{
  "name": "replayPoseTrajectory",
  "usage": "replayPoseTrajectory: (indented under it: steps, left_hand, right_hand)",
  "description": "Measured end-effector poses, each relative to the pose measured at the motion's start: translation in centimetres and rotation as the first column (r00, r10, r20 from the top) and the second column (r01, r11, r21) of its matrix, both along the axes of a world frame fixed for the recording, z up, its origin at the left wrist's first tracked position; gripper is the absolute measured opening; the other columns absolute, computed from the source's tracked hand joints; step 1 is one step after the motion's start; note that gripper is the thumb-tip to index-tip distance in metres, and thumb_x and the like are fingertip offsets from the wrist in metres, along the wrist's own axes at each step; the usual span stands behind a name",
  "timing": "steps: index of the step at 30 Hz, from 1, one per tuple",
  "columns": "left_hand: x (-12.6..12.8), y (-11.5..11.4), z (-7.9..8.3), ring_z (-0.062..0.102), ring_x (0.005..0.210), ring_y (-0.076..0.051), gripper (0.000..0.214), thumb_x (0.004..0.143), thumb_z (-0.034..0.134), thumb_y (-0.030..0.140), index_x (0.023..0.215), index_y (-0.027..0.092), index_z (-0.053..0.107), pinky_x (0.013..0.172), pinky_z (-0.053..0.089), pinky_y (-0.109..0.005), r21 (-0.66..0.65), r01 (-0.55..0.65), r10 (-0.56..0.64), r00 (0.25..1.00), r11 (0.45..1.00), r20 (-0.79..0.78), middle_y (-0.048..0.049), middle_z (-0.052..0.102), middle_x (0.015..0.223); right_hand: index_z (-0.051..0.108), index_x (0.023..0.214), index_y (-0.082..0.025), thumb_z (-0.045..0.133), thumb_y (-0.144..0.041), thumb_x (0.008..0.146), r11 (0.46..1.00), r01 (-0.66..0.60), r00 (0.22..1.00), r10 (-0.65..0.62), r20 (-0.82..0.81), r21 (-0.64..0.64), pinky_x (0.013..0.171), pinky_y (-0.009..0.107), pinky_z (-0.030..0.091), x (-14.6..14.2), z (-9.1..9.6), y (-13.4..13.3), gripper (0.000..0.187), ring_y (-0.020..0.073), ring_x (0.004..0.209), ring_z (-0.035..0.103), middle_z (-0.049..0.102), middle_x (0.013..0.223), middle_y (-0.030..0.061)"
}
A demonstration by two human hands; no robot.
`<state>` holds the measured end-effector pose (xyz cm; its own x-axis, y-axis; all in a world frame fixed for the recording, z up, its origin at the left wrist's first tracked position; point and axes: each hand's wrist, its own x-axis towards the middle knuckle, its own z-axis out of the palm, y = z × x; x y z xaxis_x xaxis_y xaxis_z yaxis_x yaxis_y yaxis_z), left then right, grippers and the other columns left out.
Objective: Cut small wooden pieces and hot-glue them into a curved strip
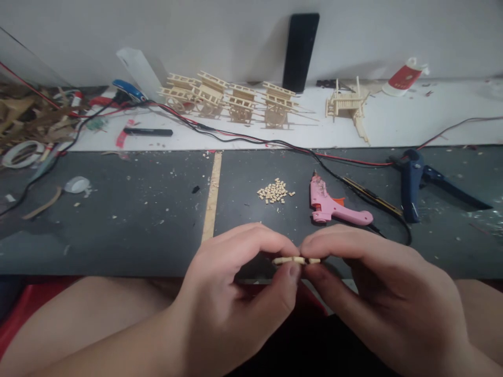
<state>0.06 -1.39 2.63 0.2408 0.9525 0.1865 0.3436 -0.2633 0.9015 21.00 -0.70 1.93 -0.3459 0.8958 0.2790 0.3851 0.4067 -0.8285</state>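
My left hand (239,277) pinches a thin strip made of small pale wooden pieces (290,259) between thumb and forefinger, just beyond the table's near edge. Opposite it, my right hand (389,283) pinches a short pale wooden piece (313,261) the same way. The fingertips of both hands meet or nearly meet, so I cannot tell whether the two parts touch. Beyond the hands lies a small pile of short wooden pieces (275,191) on the grey tabletop. A pink glue gun (334,204) rests to the right of the pile.
Several wooden model carts (239,102) and another wooden model (348,107) stand on the white ledge. A phone (302,52) leans on the wall, with a red-and-white bottle (404,77) at right. Cables (236,137) cross the table. A blue cutter (412,183) lies right, a white cap (77,184) left.
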Motion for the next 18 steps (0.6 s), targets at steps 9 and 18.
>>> replayPoseTrajectory:
  steps: [9, 18]
  left_hand:
    - [0.22, -0.15, 0.36, 0.076, 0.066, -0.007, 0.018, 0.091, 0.073, 0.004, 0.091, 0.021, 0.080, 0.061, 0.061, -0.011, -0.067, 0.008, -0.006, 0.999, 0.998, 0.032, 0.0055, 0.083, 0.080]
    - [0.36, -0.23, 0.37, 0.074, 0.060, -0.009, 0.015, 0.085, 0.074, 0.005, 0.088, 0.019, 0.081, 0.053, 0.057, -0.011, -0.084, 0.031, -0.028, 0.999, 0.996, 0.035, 0.0023, 0.081, 0.075]
  right_hand:
    - [0.065, 0.103, -0.026, 0.062, -0.004, 0.096, 0.984, -0.039, 0.997, 0.026, 0.074, 0.176, 0.072, 0.009, 0.060, 0.27, 0.00, 0.18, 0.023, 0.0042, 0.075, 0.077, 0.081, 0.086, -0.0062]
    - [0.063, 0.092, -0.026, 0.061, -0.009, 0.090, 0.988, -0.032, 0.998, 0.023, 0.060, 0.153, 0.057, 0.014, 0.058, 0.03, 0.21, 0.25, 0.018, 0.0063, 0.059, 0.072, 0.076, 0.073, -0.0064]
